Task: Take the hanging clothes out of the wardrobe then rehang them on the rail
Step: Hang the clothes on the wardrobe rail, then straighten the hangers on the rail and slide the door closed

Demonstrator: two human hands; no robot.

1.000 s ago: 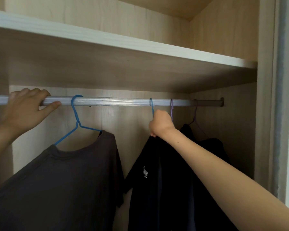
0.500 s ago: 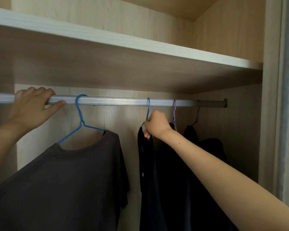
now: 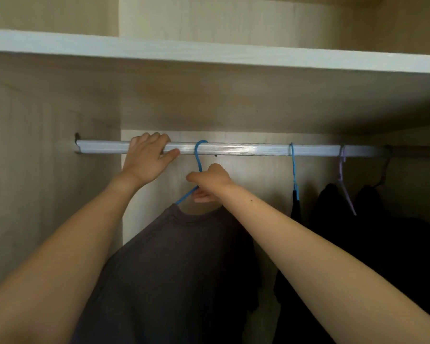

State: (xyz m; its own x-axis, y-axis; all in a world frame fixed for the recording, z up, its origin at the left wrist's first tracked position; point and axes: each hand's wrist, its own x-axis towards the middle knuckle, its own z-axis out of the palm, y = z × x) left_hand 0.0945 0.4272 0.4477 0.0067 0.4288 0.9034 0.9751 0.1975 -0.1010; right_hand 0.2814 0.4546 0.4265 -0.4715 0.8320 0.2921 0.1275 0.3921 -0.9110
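A silver rail (image 3: 246,149) runs across the wardrobe under a shelf. My left hand (image 3: 147,158) grips the rail near its left end. Just right of it a blue hanger (image 3: 198,160) hooks over the rail and carries a dark grey T-shirt (image 3: 174,264). My right hand (image 3: 209,181) grips this hanger at its neck, below the hook. Farther right a second blue hanger (image 3: 293,167) holds a black garment (image 3: 296,209) turned edge-on. A purple hanger (image 3: 344,180) and a dark hanger (image 3: 384,172) hold more black clothes (image 3: 372,234).
A pale shelf edge (image 3: 209,54) crosses above the rail. The wardrobe's left side wall (image 3: 47,182) stands close to my left hand. The back panel (image 3: 253,175) shows between the grey T-shirt and the black clothes.
My right hand let go of the second blue hanger and moved left to grip the first blue hanger. The view swung left. My left hand stays on the rail.
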